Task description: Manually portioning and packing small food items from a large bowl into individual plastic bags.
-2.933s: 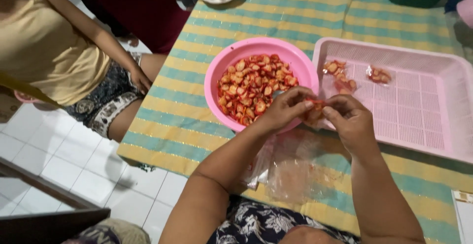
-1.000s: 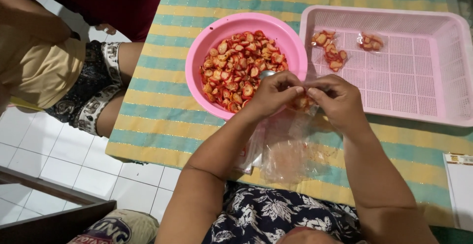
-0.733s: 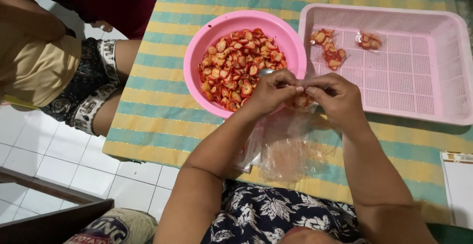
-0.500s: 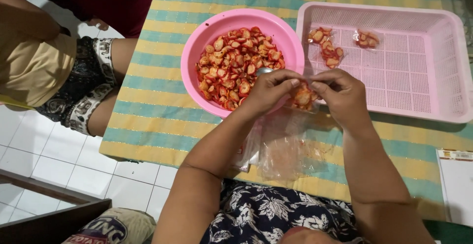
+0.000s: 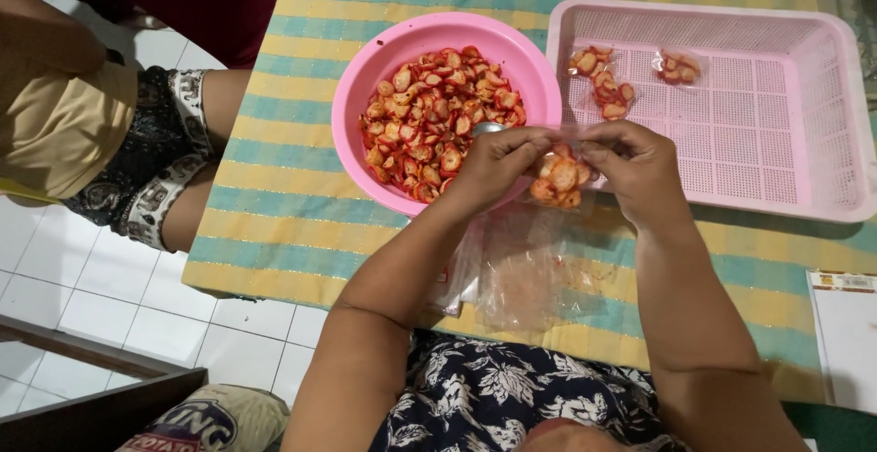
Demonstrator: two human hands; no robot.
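Two hands pinch one small bag of chips

Both hands meet just in front of the pink bowl. The left hand and the right hand each pinch the top edge of a small clear bag of red chips, which hangs between the two grips, fingers pressed together on the plastic. More empty bags lie on the striped table below. Filled bags rest in the pink tray.
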